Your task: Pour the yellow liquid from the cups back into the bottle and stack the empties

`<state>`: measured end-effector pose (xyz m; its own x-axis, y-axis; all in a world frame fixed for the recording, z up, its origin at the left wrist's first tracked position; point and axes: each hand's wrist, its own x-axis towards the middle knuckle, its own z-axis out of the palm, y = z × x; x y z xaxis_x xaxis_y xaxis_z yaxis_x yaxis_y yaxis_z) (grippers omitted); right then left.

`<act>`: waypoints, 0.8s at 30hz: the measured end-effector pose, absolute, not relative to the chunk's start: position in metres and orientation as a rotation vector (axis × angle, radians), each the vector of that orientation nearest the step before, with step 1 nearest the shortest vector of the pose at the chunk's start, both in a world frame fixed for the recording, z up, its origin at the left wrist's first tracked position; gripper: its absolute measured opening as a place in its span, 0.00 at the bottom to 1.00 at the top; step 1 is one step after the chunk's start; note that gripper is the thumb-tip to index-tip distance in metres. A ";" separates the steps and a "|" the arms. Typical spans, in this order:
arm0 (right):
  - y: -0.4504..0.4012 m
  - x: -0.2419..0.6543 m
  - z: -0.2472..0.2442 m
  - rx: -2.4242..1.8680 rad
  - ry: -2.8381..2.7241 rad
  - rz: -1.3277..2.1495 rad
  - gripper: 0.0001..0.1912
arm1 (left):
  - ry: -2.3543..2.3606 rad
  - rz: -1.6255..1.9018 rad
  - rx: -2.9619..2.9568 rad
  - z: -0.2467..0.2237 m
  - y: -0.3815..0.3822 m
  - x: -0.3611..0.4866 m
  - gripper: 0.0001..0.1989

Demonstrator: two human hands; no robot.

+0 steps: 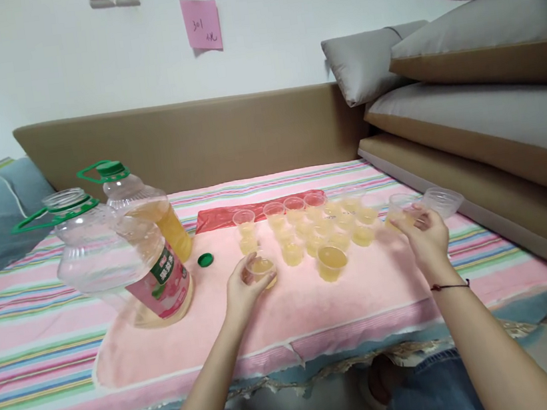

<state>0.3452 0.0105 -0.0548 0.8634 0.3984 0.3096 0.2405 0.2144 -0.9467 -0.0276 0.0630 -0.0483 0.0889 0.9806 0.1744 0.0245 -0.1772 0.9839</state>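
My left hand (pixel 242 288) is wrapped round a clear plastic cup (pixel 263 269) of pale yellow liquid, in front of the left end of the cups. Over at the right, my right hand (pixel 423 235) has its fingers closed on a clear cup (pixel 400 212); some yellow shows low in it. Another clear cup (pixel 443 201) lies tilted just behind that hand. Between the hands stand several cups of yellow liquid in rows, with one fuller cup (pixel 332 263) nearest me.
An uncapped large bottle (pixel 129 257) and a capped bottle (pixel 153 211) stand at the left. A green cap (pixel 205 260) lies beside them. Red plastic (pixel 215 219) is behind the cups. Cushions (pixel 487 69) are stacked at the right. A striped cloth (pixel 28 331) covers the surface.
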 end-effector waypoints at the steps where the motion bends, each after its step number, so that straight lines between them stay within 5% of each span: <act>1: 0.007 0.338 -0.048 -1.358 -0.594 0.124 0.36 | 1.068 1.229 1.430 -0.046 0.059 -0.026 0.32; 14: -0.026 0.218 -0.007 -1.121 -1.225 0.343 0.34 | 0.964 1.059 1.589 -0.049 0.026 -0.005 0.30; 24: -0.029 0.193 -0.008 -1.215 -1.590 -0.038 0.28 | 0.846 1.090 1.675 -0.035 0.017 -0.007 0.31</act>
